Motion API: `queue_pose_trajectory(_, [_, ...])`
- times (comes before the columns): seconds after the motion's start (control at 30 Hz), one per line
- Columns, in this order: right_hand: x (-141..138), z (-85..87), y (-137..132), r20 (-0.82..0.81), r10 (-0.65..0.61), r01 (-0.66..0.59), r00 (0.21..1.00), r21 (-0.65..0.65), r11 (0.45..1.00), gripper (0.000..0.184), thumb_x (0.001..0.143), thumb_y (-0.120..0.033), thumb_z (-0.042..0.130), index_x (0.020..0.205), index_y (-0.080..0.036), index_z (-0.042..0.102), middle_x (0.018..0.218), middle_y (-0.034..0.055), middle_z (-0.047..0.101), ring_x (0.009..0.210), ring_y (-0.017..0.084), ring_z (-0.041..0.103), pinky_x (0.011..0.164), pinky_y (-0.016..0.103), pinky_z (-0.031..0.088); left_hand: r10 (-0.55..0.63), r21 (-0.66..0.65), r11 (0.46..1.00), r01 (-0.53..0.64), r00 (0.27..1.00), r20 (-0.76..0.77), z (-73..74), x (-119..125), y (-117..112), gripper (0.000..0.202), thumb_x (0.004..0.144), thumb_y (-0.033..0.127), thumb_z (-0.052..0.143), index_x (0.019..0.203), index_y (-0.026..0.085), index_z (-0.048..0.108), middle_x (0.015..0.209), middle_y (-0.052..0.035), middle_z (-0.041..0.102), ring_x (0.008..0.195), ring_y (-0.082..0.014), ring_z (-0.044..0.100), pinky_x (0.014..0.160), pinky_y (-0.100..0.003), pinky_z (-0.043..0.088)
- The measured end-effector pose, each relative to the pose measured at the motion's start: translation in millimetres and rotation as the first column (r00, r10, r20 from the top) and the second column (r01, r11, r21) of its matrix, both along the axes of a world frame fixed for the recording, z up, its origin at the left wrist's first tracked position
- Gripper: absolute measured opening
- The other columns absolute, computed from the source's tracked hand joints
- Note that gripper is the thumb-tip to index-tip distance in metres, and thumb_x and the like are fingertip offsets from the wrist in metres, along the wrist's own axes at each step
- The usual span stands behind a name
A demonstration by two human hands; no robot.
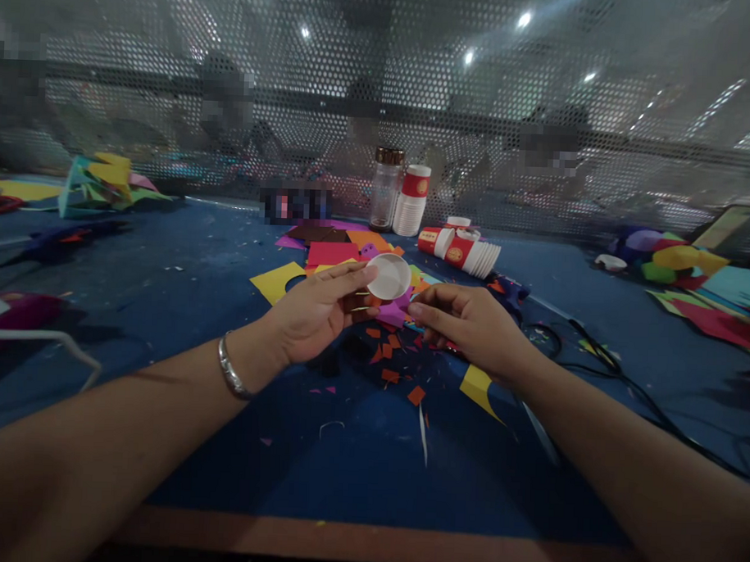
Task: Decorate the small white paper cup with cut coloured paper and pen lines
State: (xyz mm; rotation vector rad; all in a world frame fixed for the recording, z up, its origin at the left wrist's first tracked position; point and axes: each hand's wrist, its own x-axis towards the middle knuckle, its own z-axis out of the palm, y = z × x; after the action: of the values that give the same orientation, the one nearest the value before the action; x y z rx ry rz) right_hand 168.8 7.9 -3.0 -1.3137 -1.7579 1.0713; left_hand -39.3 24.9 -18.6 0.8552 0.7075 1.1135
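Note:
My left hand (pixel 325 308) pinches a small white round dish, like the cut-off bottom of a paper cup (pixel 390 278), between thumb and fingers, its hollow side facing me. Just to the right, my right hand (pixel 463 321) is closed, thumb against the curled fingers. Whether anything small is between those fingertips cannot be made out. Behind and below the hands lies a purple paper piece (pixel 393 313). Orange paper scraps (pixel 390 376) are scattered on the blue table under the hands. A yellow paper piece with a curved cut (pixel 479 387) lies beneath my right wrist.
Coloured sheets, including a red one (pixel 332 253), lie behind my hands. Farther back stand a clear jar (pixel 385 191) and a stack of paper cups (pixel 411 204); more cups (pixel 465 253) lie sideways. Black cables (pixel 618 367) run at right. A perforated metal screen (pixel 331 124) closes the back.

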Motion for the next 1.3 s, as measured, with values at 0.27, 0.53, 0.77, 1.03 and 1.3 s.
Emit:
queue_pose_trajectory(0.27, [1.2, -2.0, 1.9, 0.009, 0.006, -0.006, 1.0, 0.006, 1.0, 0.033, 0.074, -0.052, 0.079, 0.079, -0.02, 0.07, 0.066, -0.0016, 0.063, 0.054, 0.011, 0.056, 0.051, 0.027, 0.046, -0.005, -0.045, 0.999, 0.005, 1.0, -0.017, 1.3, 4.0, -3.0, 0.005, 0.089, 0.015, 0.074, 0.092, 0.013, 0.078, 0.083, -0.0054, 0.075, 0.073, -0.0141, 0.068, 0.074, -0.028, 0.057])
queue_pose_trajectory(0.53, [5.6, 0.1, 2.3, 0.046, -0.046, 0.046, 0.998, 0.003, 0.999, 0.022, 0.082, -0.041, 0.073, 0.078, -0.02, 0.068, 0.063, -0.0012, 0.062, 0.054, 0.011, 0.056, 0.053, 0.027, 0.045, 0.025, -0.037, 0.999, -0.028, 0.995, -0.093, 4.1, 1.4, -0.8, 0.01, 0.09, 0.015, 0.072, 0.084, 0.012, 0.079, 0.08, -0.0062, 0.076, 0.067, -0.0124, 0.065, 0.07, -0.027, 0.055])
queue_pose_trajectory(0.77, [27.9, 10.3, 14.4, 0.056, -0.173, 0.16, 0.983, 0.186, 0.969, 0.031, 0.075, -0.048, 0.079, 0.075, -0.018, 0.07, 0.063, 0.0005, 0.065, 0.054, 0.011, 0.057, 0.053, 0.026, 0.046, -0.14, -0.045, 0.99, 0.133, 0.95, -0.278, 8.2, -7.2, -1.1, 0.014, 0.081, 0.025, 0.084, 0.083, 0.012, 0.08, 0.081, -0.0093, 0.077, 0.071, -0.0143, 0.067, 0.067, -0.025, 0.057])
queue_pose_trajectory(1.03, [39.7, 12.9, 21.4, 0.149, -0.2, 0.151, 0.969, 0.288, 0.946, 0.028, 0.075, -0.045, 0.078, 0.071, -0.019, 0.069, 0.06, -0.0008, 0.064, 0.052, 0.011, 0.055, 0.052, 0.026, 0.043, -0.465, -0.148, 0.874, 0.463, 0.709, -0.53, 18.7, -14.1, -11.5, 0.024, 0.072, 0.032, 0.088, 0.083, 0.015, 0.077, 0.08, -0.0014, 0.074, 0.07, -0.0113, 0.066, 0.073, -0.025, 0.057])
queue_pose_trajectory(1.3, [38.8, 10.2, 19.5, 0.347, -0.228, 0.088, 0.91, 0.376, 0.922, 0.022, 0.082, -0.039, 0.07, 0.072, -0.02, 0.069, 0.058, -0.0009, 0.062, 0.053, 0.013, 0.051, 0.053, 0.028, 0.036, -0.314, -0.067, 0.87, 0.489, 0.442, -0.84, 19.2, -8.0, -17.0, 0.026, 0.08, 0.043, 0.073, 0.091, 0.019, 0.075, 0.079, -0.0019, 0.076, 0.068, -0.0173, 0.071, 0.066, -0.029, 0.053])
